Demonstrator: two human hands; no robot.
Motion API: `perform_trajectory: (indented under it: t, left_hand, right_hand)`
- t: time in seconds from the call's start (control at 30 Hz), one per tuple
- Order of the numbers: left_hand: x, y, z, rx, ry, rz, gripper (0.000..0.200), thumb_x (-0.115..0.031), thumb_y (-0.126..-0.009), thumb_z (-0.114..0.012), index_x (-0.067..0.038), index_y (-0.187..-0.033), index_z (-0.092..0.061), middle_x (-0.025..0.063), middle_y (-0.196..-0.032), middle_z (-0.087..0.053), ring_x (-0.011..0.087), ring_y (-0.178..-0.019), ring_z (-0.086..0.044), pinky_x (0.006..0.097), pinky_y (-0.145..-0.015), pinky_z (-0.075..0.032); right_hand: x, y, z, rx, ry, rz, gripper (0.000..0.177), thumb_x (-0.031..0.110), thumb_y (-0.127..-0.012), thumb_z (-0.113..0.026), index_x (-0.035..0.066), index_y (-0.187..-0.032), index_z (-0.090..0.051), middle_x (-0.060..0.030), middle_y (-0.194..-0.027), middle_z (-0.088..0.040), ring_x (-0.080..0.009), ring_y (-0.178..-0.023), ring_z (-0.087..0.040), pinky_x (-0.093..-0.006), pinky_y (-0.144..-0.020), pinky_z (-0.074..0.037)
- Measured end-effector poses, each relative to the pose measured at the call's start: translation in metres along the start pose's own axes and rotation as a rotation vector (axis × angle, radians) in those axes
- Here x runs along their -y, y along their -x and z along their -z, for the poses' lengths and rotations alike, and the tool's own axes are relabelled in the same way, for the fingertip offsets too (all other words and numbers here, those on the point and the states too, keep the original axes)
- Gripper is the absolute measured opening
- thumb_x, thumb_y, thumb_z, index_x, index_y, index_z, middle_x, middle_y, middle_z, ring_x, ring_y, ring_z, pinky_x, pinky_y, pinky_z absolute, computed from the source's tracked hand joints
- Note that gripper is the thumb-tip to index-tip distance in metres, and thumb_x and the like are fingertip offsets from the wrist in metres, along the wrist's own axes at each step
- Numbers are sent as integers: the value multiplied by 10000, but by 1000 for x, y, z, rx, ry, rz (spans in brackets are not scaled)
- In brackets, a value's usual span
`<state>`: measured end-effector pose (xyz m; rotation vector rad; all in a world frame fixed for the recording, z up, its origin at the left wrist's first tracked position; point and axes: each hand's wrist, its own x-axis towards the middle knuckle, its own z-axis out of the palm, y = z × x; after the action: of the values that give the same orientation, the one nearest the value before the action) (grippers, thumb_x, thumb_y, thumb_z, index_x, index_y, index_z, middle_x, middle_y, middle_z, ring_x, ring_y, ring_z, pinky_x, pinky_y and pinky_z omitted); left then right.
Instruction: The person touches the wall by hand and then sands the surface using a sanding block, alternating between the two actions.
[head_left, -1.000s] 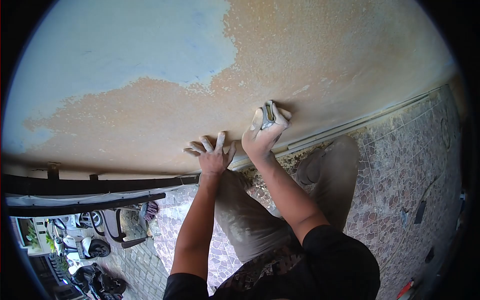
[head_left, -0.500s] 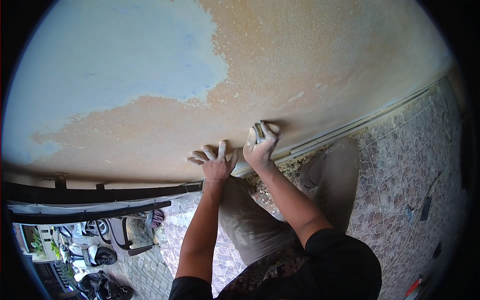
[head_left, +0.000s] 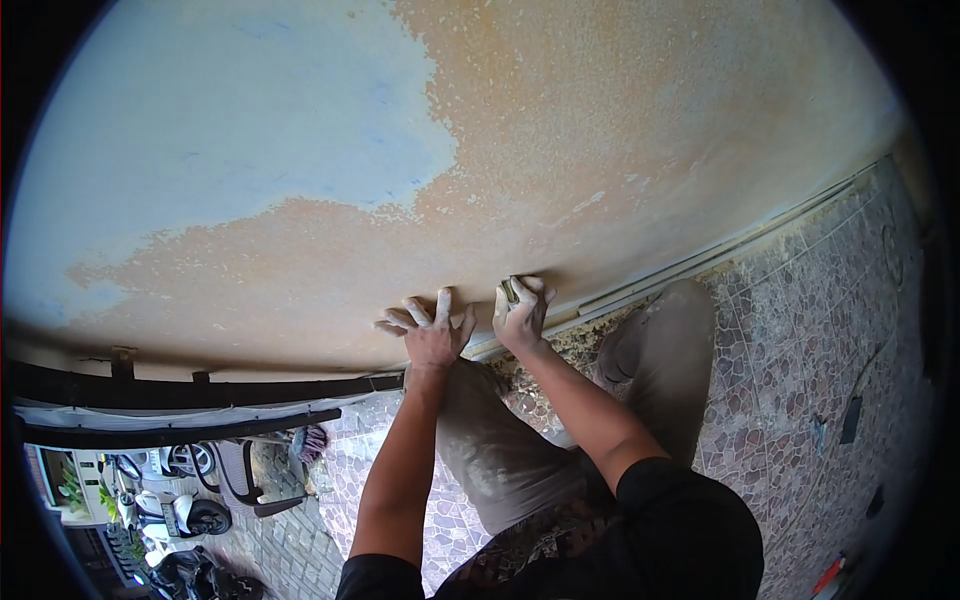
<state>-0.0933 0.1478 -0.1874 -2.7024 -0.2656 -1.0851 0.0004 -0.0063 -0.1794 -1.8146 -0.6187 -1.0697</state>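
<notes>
My right hand (head_left: 523,312) is closed around a small scraping tool (head_left: 509,291) and presses it against the wall (head_left: 560,130) low down, just above the floor joint. My left hand (head_left: 430,330) rests flat on the wall beside it, fingers spread, holding nothing. The wall is bare orange-brown where paint is gone, and a pale blue painted patch (head_left: 230,130) remains at the upper left. Both hands are dusty. My knees (head_left: 520,440) in grey trousers are bent below the hands.
A strip of debris (head_left: 600,335) lies along the wall's foot on the patterned tile floor (head_left: 800,370). A dark rail and gate frame (head_left: 180,395) run at the left, with parked scooters (head_left: 170,510) beyond. A red object (head_left: 828,575) lies at the lower right.
My right hand has slid the tool down the wall toward the floor joint, ending close beside my left hand. My left hand has stayed planted on the wall.
</notes>
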Motion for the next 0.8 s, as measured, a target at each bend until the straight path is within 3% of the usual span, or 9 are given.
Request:
perform_trajectory:
  t: [0.17, 0.2, 0.23, 0.33, 0.43, 0.47, 0.7, 0.73, 0.8]
  left_hand:
    - [0, 0, -1, -10, -12, -3, 740, -665, -741, -760, -329, -1372, -568, 365, -1601, -101, 776, -1359, 6, 923, -952, -1]
    - [0, -3, 10, 119, -95, -34, 965, -662, -755, -746, -205, -1521, -378, 391, -1609, 102, 760, -1362, 145, 898, -966, 76]
    - [1, -1, 11, 117, -96, -40, 965, -662, -755, -746, -205, -1521, -378, 391, -1609, 102, 760, -1362, 145, 898, -966, 76]
    - [-2, -1, 1, 40, 10, 33, 717, -654, -754, -749, -318, -1362, -571, 399, -1562, -145, 868, -1227, -134, 948, -896, -26]
    - [-4, -2, 5, 128, 6, 76, 686, -659, -758, -737, -308, -1331, -597, 415, -1533, -180, 869, -1216, -155, 950, -893, -34]
    - [-2, -2, 3, 132, -41, 19, 899, -674, -753, -742, -198, -1466, -472, 457, -1560, -56, 803, -1330, 85, 913, -947, 45]
    - [6, -3, 0, -28, -83, -115, 899, -682, -756, -737, -184, -1460, -483, 437, -1574, -34, 789, -1342, 88, 909, -959, 41]
    - [0, 2, 0, 96, 9, 56, 797, -651, -747, -759, -334, -1431, -499, 365, -1596, -89, 830, -1291, -46, 943, -916, -37]
    - [-1, 3, 0, 80, 9, 53, 797, -647, -748, -760, -332, -1431, -496, 374, -1588, -95, 837, -1282, -47, 947, -906, -37]
  right_hand:
    - [41, -79, 4, -183, -64, -174, 352, -23, -885, -666, -5, -1196, -502, -140, -996, -594, -302, -875, -561, -455, -813, -345]
    - [44, -87, 7, -193, -65, -159, 352, -18, -888, -668, -2, -1198, -501, -135, -994, -594, -298, -870, -558, -450, -810, -344]
    - [46, -94, 6, -219, -65, -136, 353, -14, -890, -670, 1, -1199, -500, -130, -992, -594, -293, -865, -556, -446, -806, -344]
    - [15, -43, -2, -131, 1, -22, 375, 0, -886, -678, 16, -1209, -486, -113, -991, -606, -282, -845, -581, -454, -796, -349]
    - [0, -8, 2, 40, -34, -2, 367, 5, -915, -661, -21, -1230, -474, -171, -1028, -588, -294, -927, -543, -466, -859, -363]
    - [8, -14, 8, 66, -15, -29, 374, 4, -908, -672, -22, -1227, -479, -169, -1036, -591, -291, -925, -550, -471, -853, -364]
    - [34, -88, 2, -221, -20, -130, 406, 29, -868, -706, 15, -1215, -496, -113, -993, -603, -292, -862, -594, -461, -817, -343]
    - [19, -57, -2, -150, -25, -42, 381, 16, -892, -684, -6, -1220, -491, -142, -1022, -598, -301, -886, -565, -468, -832, -354]
    - [7, -21, 3, -85, -28, 53, 356, 2, -916, -661, -27, -1224, -486, -172, -1051, -592, -309, -911, -536, -474, -846, -365]
